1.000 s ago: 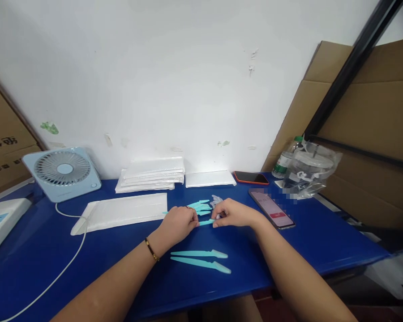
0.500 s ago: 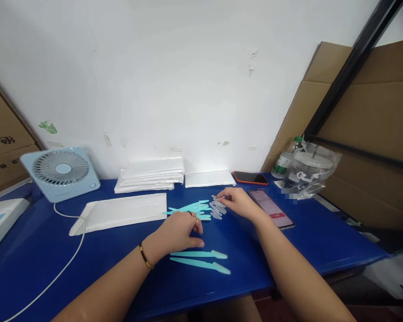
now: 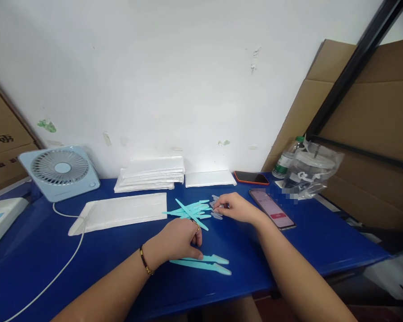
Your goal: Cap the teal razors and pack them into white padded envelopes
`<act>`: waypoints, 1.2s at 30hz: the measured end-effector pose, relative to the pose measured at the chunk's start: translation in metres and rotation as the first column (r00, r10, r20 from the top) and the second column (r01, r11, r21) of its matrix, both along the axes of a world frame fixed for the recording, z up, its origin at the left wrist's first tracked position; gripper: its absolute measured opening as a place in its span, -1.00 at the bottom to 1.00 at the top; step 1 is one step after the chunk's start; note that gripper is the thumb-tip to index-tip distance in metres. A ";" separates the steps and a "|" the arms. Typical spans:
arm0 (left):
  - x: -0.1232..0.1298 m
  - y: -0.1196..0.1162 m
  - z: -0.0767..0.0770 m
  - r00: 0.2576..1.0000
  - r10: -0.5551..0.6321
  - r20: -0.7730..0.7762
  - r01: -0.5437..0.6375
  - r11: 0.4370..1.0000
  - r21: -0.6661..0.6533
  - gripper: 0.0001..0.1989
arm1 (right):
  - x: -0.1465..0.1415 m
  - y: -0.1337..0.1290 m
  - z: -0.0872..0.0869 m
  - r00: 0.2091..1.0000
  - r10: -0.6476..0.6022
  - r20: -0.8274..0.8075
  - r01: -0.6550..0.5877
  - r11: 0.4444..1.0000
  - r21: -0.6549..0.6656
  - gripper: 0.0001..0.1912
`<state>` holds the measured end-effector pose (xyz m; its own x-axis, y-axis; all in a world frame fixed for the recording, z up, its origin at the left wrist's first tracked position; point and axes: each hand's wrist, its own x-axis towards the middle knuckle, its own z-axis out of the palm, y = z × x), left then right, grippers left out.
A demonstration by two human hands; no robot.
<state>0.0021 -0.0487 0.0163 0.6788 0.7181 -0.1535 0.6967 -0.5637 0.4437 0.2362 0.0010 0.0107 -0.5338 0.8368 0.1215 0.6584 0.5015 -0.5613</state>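
Observation:
My left hand (image 3: 183, 237) is closed, fingers curled downward. A turquoise eyebrow razor (image 3: 182, 205) juts out diagonally past its knuckles, seemingly gripped by the hidden fingertips. Behind it lies a loose pile of turquoise eyebrow razors (image 3: 201, 208). Below the thumb, two more eyebrow razors (image 3: 218, 268) lie nearly side by side, blade ends pointing right; the thumb overlaps the upper one. At the pile's right, my right hand (image 3: 234, 207) has thumb and index finger pinched at a small heap of clear plastic blade covers (image 3: 216, 216), apparently on one cover.
A flat white sleeve (image 3: 121, 212) lies left of the pile. Behind are stacked white packets (image 3: 149, 174) and a single white packet (image 3: 210, 178). A lit phone (image 3: 272, 209), a red-edged phone (image 3: 251, 178) and a bagged cup (image 3: 309, 172) stand right; a corded fan (image 3: 61, 172) stands left.
My left hand has drawn slightly toward me, and a diagonal razor now shows beyond it. The two front razors have shifted a little. My right hand has moved down over the clear covers.

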 end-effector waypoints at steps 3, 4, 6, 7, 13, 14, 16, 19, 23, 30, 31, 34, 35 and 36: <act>0.003 0.001 -0.003 0.998 0.056 -0.026 -0.053 0.993 0.107 -0.89 | 0.000 0.000 0.002 1.000 -0.014 -0.013 0.014 1.000 -0.002 -0.82; 0.004 0.003 -0.005 0.996 0.078 -0.031 -0.073 0.986 0.148 -0.88 | 0.000 -0.001 0.002 1.000 -0.015 -0.017 0.015 1.000 -0.002 -0.82; 0.004 0.005 -0.009 0.994 0.104 -0.034 -0.096 0.976 0.193 -0.87 | 0.000 -0.002 0.003 1.000 -0.007 -0.022 0.007 1.000 -0.012 -0.82; 0.004 0.006 -0.010 0.994 0.109 -0.032 -0.100 0.974 0.201 -0.86 | 0.000 -0.003 0.004 1.000 0.011 -0.022 -0.011 1.000 -0.028 -0.82; 0.001 0.015 -0.012 0.990 0.141 -0.022 -0.128 0.944 0.304 -0.81 | 0.000 -0.005 0.001 0.981 0.195 -0.024 -0.196 0.959 -0.203 -0.75; 0.000 0.018 -0.011 0.987 0.156 -0.033 -0.137 0.934 0.330 -0.81 | 0.001 -0.003 0.000 0.983 0.179 -0.030 -0.181 0.962 -0.204 -0.77; -0.002 0.023 -0.008 0.979 0.199 -0.051 -0.167 0.914 0.370 -0.81 | 0.004 0.002 -0.003 0.996 0.081 -0.038 -0.086 0.983 -0.161 -0.76; -0.005 0.023 -0.002 0.970 0.245 -0.010 -0.225 0.907 0.356 -0.82 | 0.009 0.009 -0.005 0.995 -0.102 -0.014 0.101 0.993 -0.060 -0.74; -0.005 0.004 0.007 0.997 0.048 0.053 -0.054 0.991 0.124 -0.66 | 0.010 0.012 -0.004 0.984 -0.178 0.004 0.178 0.983 0.044 -0.74; -0.001 -0.012 0.004 0.998 -0.056 -0.005 0.056 0.998 0.013 -0.90 | 0.008 0.002 0.004 0.993 -0.065 -0.096 0.059 0.996 -0.063 -0.72; -0.002 -0.007 0.004 1.000 -0.008 0.022 0.008 0.999 0.034 -0.88 | 0.007 0.000 0.005 0.988 -0.031 -0.153 0.012 0.992 -0.125 -0.70; -0.009 0.009 0.002 0.982 0.148 0.119 -0.156 0.986 0.061 -0.82 | 0.002 -0.005 0.006 0.936 0.025 -0.352 -0.133 0.949 -0.286 -0.66; -0.012 0.014 0.001 0.972 0.185 0.146 -0.193 0.980 0.039 -0.82 | 0.000 -0.006 0.005 0.914 0.025 -0.404 -0.163 0.937 -0.311 -0.64; -0.014 0.018 0.000 0.962 0.211 0.173 -0.216 0.976 0.010 -0.82 | -0.002 -0.007 0.004 0.897 0.018 -0.441 -0.176 0.931 -0.320 -0.61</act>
<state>-0.0123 -0.0304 0.0164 0.5237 0.8515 -0.0272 0.7181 -0.4240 0.5518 0.2338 -0.0061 0.0149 -0.5773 0.8136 0.0697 0.2751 0.2742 -0.9215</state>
